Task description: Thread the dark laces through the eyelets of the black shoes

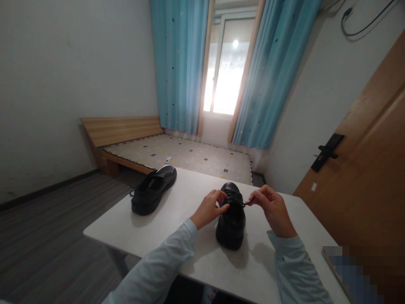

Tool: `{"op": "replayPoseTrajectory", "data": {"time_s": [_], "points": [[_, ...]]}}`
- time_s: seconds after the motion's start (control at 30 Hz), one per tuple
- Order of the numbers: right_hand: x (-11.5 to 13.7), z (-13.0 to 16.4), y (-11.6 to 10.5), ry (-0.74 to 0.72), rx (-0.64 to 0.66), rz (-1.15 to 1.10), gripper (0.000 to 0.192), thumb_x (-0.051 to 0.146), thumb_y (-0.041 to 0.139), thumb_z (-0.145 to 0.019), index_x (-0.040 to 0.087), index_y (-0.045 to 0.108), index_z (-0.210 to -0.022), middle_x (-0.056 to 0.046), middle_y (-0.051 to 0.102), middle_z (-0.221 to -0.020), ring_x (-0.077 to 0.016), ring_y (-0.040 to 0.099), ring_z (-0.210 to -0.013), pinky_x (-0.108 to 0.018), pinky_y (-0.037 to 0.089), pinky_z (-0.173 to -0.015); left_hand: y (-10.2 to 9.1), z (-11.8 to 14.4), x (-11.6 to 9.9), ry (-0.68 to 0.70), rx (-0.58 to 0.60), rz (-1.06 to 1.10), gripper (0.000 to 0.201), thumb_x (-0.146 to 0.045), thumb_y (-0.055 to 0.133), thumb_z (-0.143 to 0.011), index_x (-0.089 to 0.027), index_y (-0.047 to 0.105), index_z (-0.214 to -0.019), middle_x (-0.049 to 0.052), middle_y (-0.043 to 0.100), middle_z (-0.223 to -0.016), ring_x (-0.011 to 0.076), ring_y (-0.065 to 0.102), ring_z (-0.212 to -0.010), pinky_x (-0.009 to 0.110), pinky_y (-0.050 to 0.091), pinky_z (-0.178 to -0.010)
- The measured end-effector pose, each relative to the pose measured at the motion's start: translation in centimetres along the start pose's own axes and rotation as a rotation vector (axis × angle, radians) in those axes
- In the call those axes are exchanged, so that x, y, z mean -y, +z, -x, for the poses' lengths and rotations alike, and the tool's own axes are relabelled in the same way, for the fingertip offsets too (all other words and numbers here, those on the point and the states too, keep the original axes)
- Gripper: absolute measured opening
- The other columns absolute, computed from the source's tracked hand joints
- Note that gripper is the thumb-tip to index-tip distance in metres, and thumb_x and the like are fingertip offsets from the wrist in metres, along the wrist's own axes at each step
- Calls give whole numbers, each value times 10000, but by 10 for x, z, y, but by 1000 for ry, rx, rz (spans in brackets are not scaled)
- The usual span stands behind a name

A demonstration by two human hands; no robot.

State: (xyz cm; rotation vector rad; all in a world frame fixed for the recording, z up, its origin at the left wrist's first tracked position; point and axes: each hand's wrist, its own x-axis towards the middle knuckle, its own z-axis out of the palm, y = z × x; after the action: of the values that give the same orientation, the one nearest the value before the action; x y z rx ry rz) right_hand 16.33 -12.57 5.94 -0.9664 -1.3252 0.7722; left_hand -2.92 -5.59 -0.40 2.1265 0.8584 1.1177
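A black lace-up shoe (230,230) stands on the white table in front of me, its toe pointing away and its heel toward me. My left hand (209,207) is at the shoe's left side, fingers bent over the lacing and thumb at the opening's edge. It grips the shoe there; whether a lace is also between those fingers I cannot tell. On the other side, my right hand (270,209) pinches a black shoelace (248,203) and holds it out to the right of the shoe. A second black shoe (152,194) rests farther left, apart from both hands.
The white table (177,228) has its far edge close to a bed (190,154) with a patterned mattress; a small white device (167,160) lies on it. A wooden door (357,185) with a black handle is at right. A blurred-out flat object (348,270) lies at the table's right edge.
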Motion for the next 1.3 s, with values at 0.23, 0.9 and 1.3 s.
{"op": "replayPoseTrajectory", "data": {"time_s": [0.23,0.9,1.3], "points": [[14,4,-7,17,-29,-385,293,395,594,-797,192,502,-607,56,558,-559,-62,469,-370,-222,447,-424,-2,0,0,-5,-4,36,252,-248,617,-728,-180,571,-966,27,536,-867,130,549,-764,210,494,-550],[-38,-11,-5,79,27,401,200,345,685,-658,157,664,-722,-29,643,-701,-128,538,-545,-250,449,-473,-1,-16,-15,228,35,-195,339,-248,682,-707,-288,639,-1041,66,493,-1110,236,442,-1061,410,375,-963],[-34,-7,3,-40,158,563,151,273,573,-754,192,675,-831,-36,602,-839,-142,556,-695,-256,459,-571,-2,-39,-19,120,66,17,45,-153,533,-700,-173,517,-737,-3,541,-763,144,510,-772,299,441,-789]]}}
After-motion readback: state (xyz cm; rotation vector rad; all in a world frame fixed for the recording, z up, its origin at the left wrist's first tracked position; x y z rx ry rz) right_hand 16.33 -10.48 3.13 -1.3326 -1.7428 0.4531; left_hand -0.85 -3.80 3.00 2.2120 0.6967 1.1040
